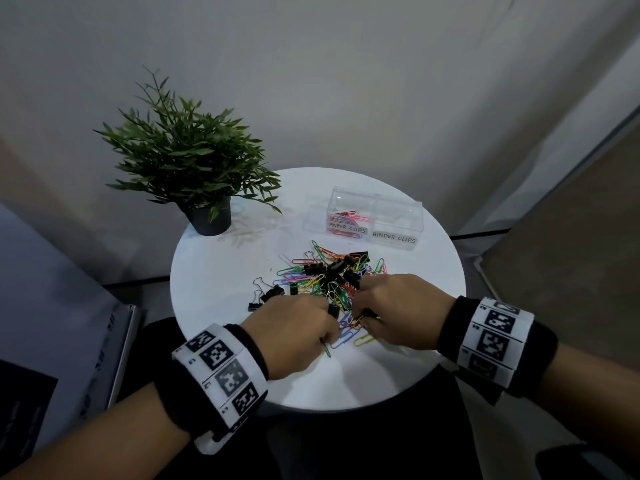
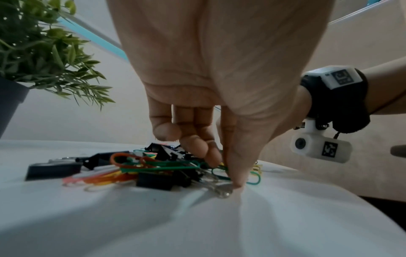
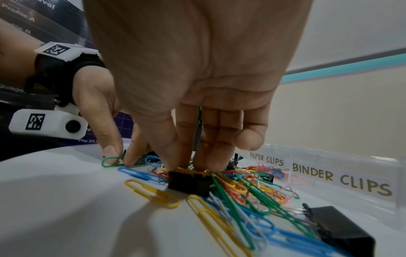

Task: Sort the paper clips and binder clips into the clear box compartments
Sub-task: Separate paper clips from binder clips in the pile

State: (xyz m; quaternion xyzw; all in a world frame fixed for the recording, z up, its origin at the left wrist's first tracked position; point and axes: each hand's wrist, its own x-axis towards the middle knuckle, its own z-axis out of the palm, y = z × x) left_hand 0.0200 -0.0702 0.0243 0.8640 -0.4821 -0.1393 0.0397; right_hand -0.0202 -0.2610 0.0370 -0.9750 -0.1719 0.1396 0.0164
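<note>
I see the white round table under both hands, the clear box beyond my right hand. Between them lies the clip pile. My left hand pinches a green paper clip; my right hand pinches a black binder clip.

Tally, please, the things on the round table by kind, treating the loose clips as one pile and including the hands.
Potted plant: 1
Clear box: 1
Labels on the box, PAPER CLIPS and BINDER CLIPS: 2
Mixed pile of clips, too tangled to count singly: 1
Hands, left hand and right hand: 2
Total: 7
</note>
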